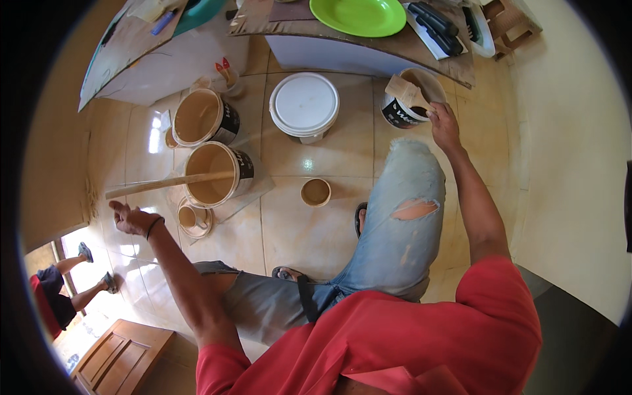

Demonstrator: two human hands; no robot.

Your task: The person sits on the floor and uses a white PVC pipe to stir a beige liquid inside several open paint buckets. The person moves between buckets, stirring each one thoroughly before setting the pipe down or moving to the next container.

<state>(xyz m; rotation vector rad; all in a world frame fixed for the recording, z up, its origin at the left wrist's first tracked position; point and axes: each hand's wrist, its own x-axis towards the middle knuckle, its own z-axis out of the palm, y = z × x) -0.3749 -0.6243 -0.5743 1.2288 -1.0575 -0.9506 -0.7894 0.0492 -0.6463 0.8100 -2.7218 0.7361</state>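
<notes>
Wooden brush (406, 92) sits clamped in your right hand (444, 125), its bristles over the black paint can (411, 99) just beyond your fingertips. Your left hand (133, 219) spreads open, empty, just below the long stir stick (168, 184).

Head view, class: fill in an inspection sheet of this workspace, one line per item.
Surface: glossy tiled floor.
Job's things: wide brush at a paint can; long wooden stick in an open can.
Clutter: lidded white bucket, third can, small cup, green plate.
Hands: right hand grips the brush; left hand open beside the stick.
Cables: nothing seen.
Surroundings: another person's legs, lower left.
</notes>
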